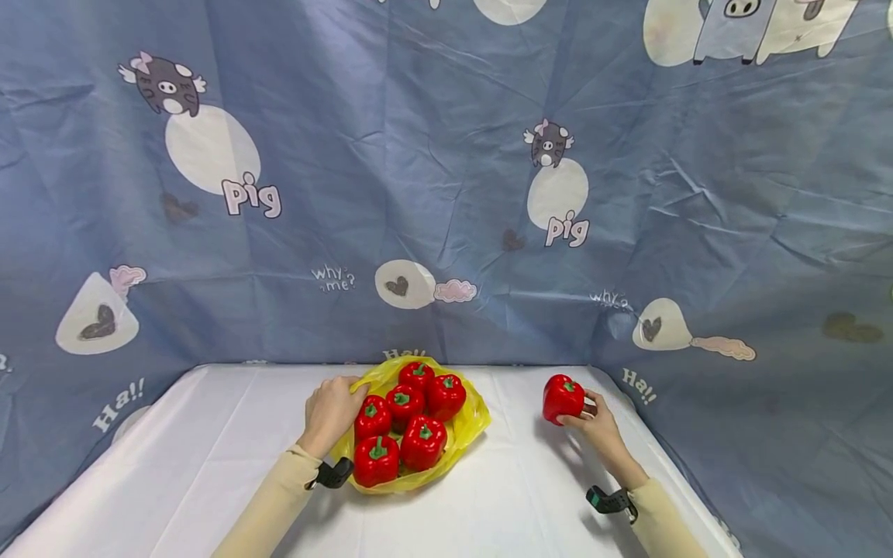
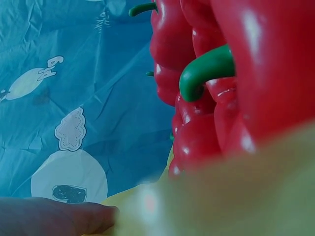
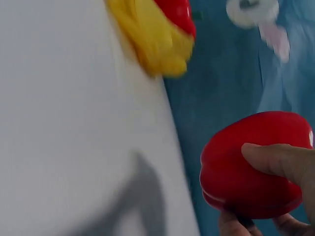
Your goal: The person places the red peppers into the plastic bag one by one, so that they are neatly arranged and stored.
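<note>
A yellow plastic bag [image 1: 477,415] lies spread open on the white table with several red bell peppers [image 1: 422,443] inside, green stems showing. At the bag's left rim, my left hand [image 1: 333,412] pinches the yellow plastic; up close in the left wrist view, part of the bag [image 2: 211,196] blurs across the peppers. Off to the right, my right hand [image 1: 597,428] holds a single red bell pepper [image 1: 562,398] above the table. Its thumb presses one side of that pepper [image 3: 246,172] in the right wrist view, with fingers beneath.
The white tabletop [image 1: 488,504] stretches under both arms, and a shadow falls on it below the right hand. Blue printed cloth [image 1: 446,178] hangs behind the table and along its sides. A dark band with a small device [image 1: 608,500] sits on each wrist.
</note>
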A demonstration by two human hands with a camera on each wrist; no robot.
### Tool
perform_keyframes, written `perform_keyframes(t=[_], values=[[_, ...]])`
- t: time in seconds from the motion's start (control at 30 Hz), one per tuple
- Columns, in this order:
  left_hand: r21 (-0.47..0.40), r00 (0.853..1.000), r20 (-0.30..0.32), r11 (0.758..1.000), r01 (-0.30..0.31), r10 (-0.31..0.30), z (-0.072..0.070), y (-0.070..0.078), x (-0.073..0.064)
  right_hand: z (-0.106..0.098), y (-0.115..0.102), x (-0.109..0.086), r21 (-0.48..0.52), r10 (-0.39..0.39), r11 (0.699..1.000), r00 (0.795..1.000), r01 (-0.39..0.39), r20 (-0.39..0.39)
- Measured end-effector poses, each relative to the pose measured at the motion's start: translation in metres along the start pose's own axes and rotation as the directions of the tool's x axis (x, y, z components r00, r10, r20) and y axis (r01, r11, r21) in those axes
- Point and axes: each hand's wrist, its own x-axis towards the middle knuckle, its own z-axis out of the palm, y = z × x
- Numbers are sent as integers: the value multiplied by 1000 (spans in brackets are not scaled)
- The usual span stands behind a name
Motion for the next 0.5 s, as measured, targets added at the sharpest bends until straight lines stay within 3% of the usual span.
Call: perform_keyframes(t=[0.27, 0.5], values=[[1, 1000, 12, 1000, 17, -17, -2, 1, 1, 50, -38, -16, -3, -111, 994, 991, 111, 70], [8, 1000, 18, 1000, 19, -19, -2, 2, 0, 97, -57, -30, 27, -216, 976, 966, 214, 140]])
